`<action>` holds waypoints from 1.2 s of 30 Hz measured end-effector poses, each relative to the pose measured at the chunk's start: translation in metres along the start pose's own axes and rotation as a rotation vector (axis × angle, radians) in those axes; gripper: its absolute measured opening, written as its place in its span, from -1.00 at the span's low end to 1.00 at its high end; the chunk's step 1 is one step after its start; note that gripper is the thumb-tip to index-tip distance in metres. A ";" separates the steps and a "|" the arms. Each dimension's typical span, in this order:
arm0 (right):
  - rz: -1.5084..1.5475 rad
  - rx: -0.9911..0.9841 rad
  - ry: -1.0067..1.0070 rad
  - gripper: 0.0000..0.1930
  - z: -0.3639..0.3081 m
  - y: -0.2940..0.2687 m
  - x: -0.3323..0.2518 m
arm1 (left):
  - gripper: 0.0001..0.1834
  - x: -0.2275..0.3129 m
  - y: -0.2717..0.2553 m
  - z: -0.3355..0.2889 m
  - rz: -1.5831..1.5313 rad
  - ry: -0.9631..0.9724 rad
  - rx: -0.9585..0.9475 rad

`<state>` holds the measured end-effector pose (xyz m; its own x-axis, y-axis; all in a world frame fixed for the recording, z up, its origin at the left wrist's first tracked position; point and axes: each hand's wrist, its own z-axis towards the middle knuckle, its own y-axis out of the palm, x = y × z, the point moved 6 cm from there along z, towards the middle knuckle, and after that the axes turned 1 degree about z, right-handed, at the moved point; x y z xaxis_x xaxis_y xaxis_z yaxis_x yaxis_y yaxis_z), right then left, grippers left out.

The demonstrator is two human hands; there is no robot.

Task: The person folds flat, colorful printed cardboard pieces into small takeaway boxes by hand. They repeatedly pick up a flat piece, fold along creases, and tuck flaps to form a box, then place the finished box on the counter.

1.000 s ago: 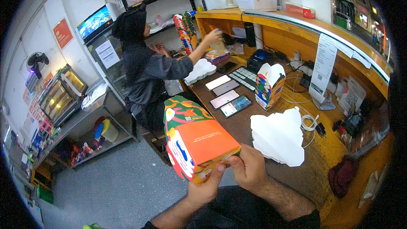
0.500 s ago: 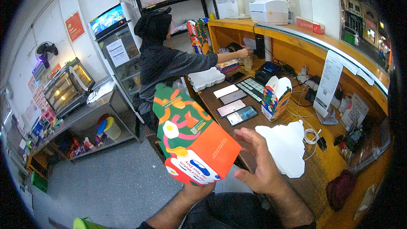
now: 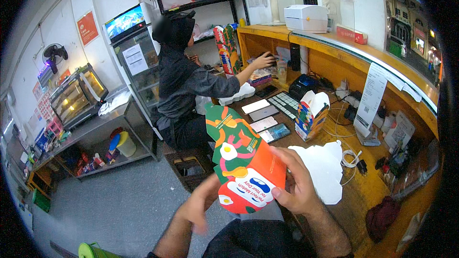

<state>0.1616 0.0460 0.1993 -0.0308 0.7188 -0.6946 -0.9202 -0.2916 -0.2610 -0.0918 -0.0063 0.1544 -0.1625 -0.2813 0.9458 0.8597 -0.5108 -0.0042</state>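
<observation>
A colourful cardboard food carton [image 3: 246,162], orange and green with egg drawings, is held up in front of me, tilted. My right hand [image 3: 299,184] is closed on its right edge, with the thumb on the front face and the other fingers mostly behind. Beside the carton's lower left edge is my left hand [image 3: 198,205], smeared by motion. Its fingertips are partly behind the carton, so whether they touch it is unclear. A flat white carton blank [image 3: 319,169] lies on the counter by my right hand. Beyond it stands a folded, open-topped carton [image 3: 310,117] with the same pattern.
Several phones [image 3: 273,134] and a keyboard [image 3: 283,104] lie on the counter. Past them are stacked white blanks [image 3: 239,94]. A co-worker [image 3: 184,86] in dark clothes reaches across at the far left. A white cable [image 3: 353,158] and hanging receipt [image 3: 369,100] are on the right.
My right hand has closed on the carton's right edge. My left hand has come out from under the carton to its left side. The carton has shifted right; the co-worker's hand has moved left.
</observation>
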 end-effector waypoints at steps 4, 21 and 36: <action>-0.074 -0.068 0.056 -0.17 0.002 0.018 -0.005 | -0.12 0.019 -0.002 0.008 -0.214 0.251 0.265; -0.349 0.053 -0.190 -0.27 -0.012 0.031 -0.018 | -0.60 0.032 0.042 0.021 0.286 -0.109 0.258; -0.326 0.028 -0.378 -0.47 -0.007 0.030 -0.036 | -0.71 0.047 0.046 0.014 0.762 0.020 0.183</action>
<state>0.1378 0.0068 0.2111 0.1262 0.9495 -0.2871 -0.9152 -0.0002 -0.4030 -0.0526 -0.0315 0.2028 0.4974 -0.5160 0.6974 0.8034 -0.0295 -0.5947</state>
